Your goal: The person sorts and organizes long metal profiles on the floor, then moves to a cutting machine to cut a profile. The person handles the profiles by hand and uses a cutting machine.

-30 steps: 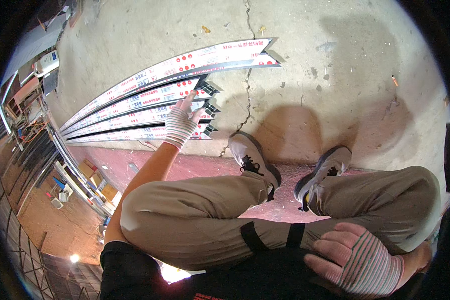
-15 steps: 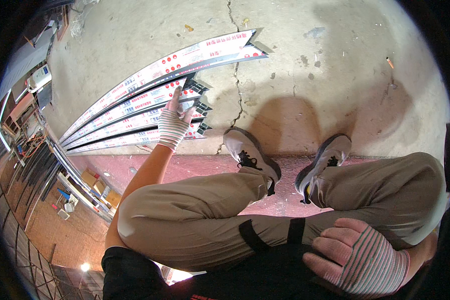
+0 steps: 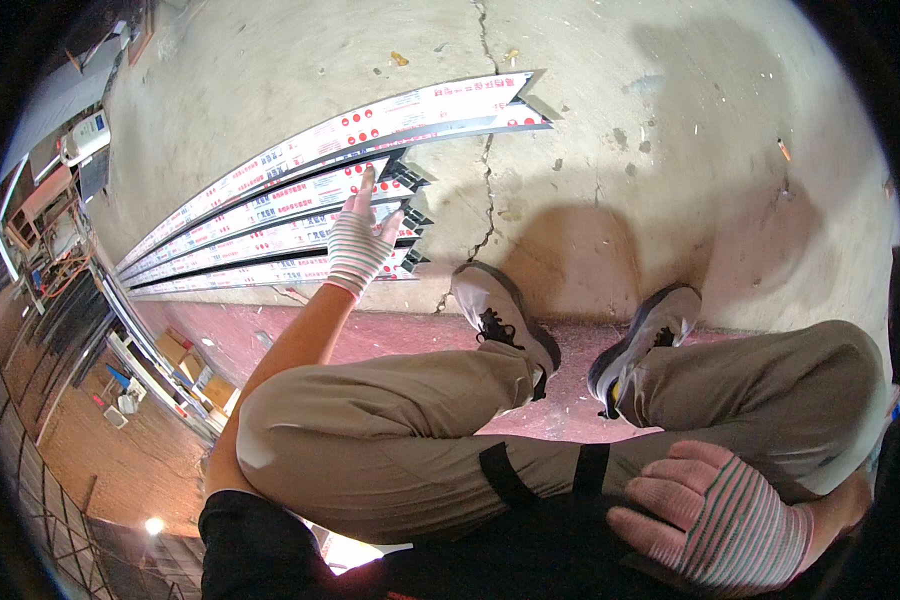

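Several long metal profiles (image 3: 270, 208) with black edges and white printed protective film lie side by side on the floor, their notched ends toward the middle. My left hand (image 3: 358, 240), in a striped glove, is at those ends. Its index finger stretches out over one profile and the thumb stands apart; the other fingers are partly hidden. Beyond them lies a longer pair of profiles (image 3: 400, 115) with pointed, angled ends. Over my lap rests my right hand (image 3: 720, 515), gloved alike, fingers loosely bent and a little apart, with nothing visible in it.
The concrete floor (image 3: 590, 110) has a long crack and meets a red strip (image 3: 220, 335) near my shoes (image 3: 500, 310). Dark bars (image 3: 55, 345), cardboard boxes (image 3: 175, 355) and a white device (image 3: 85, 138) are at the left. A cigarette butt (image 3: 784, 150) lies at the right.
The view has shifted slightly, so the floor and profiles sit a little lower and farther right. My left hand stays at the profile ends; my right hand stays over my lap.
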Demonstrator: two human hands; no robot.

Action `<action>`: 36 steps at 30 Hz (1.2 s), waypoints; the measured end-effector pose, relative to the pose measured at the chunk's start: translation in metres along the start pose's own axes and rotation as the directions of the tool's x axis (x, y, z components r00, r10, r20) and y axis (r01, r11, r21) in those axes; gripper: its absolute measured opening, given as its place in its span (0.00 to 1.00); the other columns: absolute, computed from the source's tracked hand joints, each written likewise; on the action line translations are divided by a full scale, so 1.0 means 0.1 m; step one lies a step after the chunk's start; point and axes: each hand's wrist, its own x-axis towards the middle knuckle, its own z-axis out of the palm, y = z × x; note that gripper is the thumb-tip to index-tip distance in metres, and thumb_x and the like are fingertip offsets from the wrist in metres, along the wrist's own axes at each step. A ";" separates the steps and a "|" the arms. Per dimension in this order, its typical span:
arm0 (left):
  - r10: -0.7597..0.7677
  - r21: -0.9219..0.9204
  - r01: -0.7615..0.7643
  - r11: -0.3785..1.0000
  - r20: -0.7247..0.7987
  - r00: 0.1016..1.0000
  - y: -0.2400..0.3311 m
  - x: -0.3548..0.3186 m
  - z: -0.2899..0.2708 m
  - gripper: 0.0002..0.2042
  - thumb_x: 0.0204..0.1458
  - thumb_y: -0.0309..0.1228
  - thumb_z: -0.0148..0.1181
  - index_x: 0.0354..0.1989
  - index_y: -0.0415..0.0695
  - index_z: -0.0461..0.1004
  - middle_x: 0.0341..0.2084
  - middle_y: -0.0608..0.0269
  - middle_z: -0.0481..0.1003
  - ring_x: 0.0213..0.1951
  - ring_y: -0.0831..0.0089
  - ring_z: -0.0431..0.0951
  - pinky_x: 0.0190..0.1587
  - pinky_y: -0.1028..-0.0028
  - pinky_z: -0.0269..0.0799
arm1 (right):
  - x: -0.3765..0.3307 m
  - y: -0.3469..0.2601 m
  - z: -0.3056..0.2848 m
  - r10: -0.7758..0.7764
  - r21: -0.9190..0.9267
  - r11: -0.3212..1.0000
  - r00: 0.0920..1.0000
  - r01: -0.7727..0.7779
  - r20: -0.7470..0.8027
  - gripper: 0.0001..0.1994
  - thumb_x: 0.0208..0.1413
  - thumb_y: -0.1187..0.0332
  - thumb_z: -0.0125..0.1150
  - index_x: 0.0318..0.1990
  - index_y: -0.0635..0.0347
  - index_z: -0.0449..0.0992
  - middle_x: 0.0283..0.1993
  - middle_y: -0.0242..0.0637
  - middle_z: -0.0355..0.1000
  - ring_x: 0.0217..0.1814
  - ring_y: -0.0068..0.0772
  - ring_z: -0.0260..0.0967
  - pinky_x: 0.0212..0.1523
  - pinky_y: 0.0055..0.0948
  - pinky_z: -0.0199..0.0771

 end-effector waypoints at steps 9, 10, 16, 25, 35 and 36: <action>0.080 0.136 -0.089 0.987 0.072 0.994 -0.13 0.05 -0.01 0.44 0.56 0.40 0.66 0.78 0.47 0.46 0.45 0.41 0.74 0.46 0.48 0.78 0.51 0.56 0.75 | 0.15 -0.14 -0.11 0.047 0.012 0.999 0.998 -0.047 0.030 0.25 0.46 0.69 0.70 0.54 0.61 0.73 0.52 0.46 0.71 0.57 0.52 0.70 0.63 0.53 0.69; 0.068 0.158 -0.084 0.984 0.107 0.992 -0.13 0.05 -0.01 0.44 0.55 0.38 0.67 0.78 0.47 0.47 0.46 0.41 0.74 0.46 0.49 0.77 0.51 0.56 0.75 | 0.17 -0.21 -0.11 0.063 0.022 0.998 0.998 -0.063 0.022 0.25 0.45 0.69 0.70 0.54 0.61 0.73 0.52 0.46 0.71 0.57 0.52 0.69 0.63 0.53 0.68; -0.021 0.188 -0.023 0.982 0.228 0.973 0.04 0.03 -0.22 0.42 0.60 0.43 0.61 0.79 0.55 0.42 0.53 0.38 0.71 0.55 0.44 0.75 0.60 0.53 0.71 | 0.25 -0.87 0.00 0.143 0.034 0.986 0.922 -0.166 0.359 0.25 0.54 0.56 0.70 0.55 0.60 0.76 0.55 0.45 0.75 0.57 0.52 0.73 0.56 0.48 0.72; -0.171 -0.280 0.202 0.938 0.132 0.976 0.67 -1.74 -0.16 0.23 0.58 0.41 0.60 0.60 0.47 0.72 0.52 0.44 0.74 0.56 0.46 0.73 0.58 0.56 0.71 | 0.11 -1.29 0.75 0.566 -0.026 0.821 0.808 -0.570 0.164 0.17 0.60 0.58 0.64 0.52 0.59 0.79 0.47 0.51 0.78 0.51 0.55 0.75 0.54 0.46 0.74; -0.193 -0.450 0.649 0.614 0.712 0.676 0.92 -5.58 -0.45 0.15 0.59 0.40 0.60 0.44 0.40 0.81 0.37 0.45 0.82 0.38 0.68 0.82 0.44 0.63 0.76 | -0.33 -1.45 1.74 0.710 -0.113 0.704 0.700 -0.702 0.073 0.14 0.61 0.59 0.57 0.40 0.58 0.83 0.40 0.50 0.80 0.45 0.57 0.77 0.48 0.49 0.76; -0.195 -0.575 0.812 -0.097 0.811 0.551 1.17 -6.17 -0.61 0.15 0.58 0.36 0.58 0.47 0.40 0.81 0.39 0.44 0.82 0.40 0.70 0.81 0.46 0.67 0.75 | -0.34 -1.53 1.77 0.718 -0.168 0.694 0.692 -0.700 0.080 0.13 0.61 0.60 0.57 0.41 0.57 0.83 0.40 0.49 0.80 0.45 0.56 0.77 0.48 0.48 0.76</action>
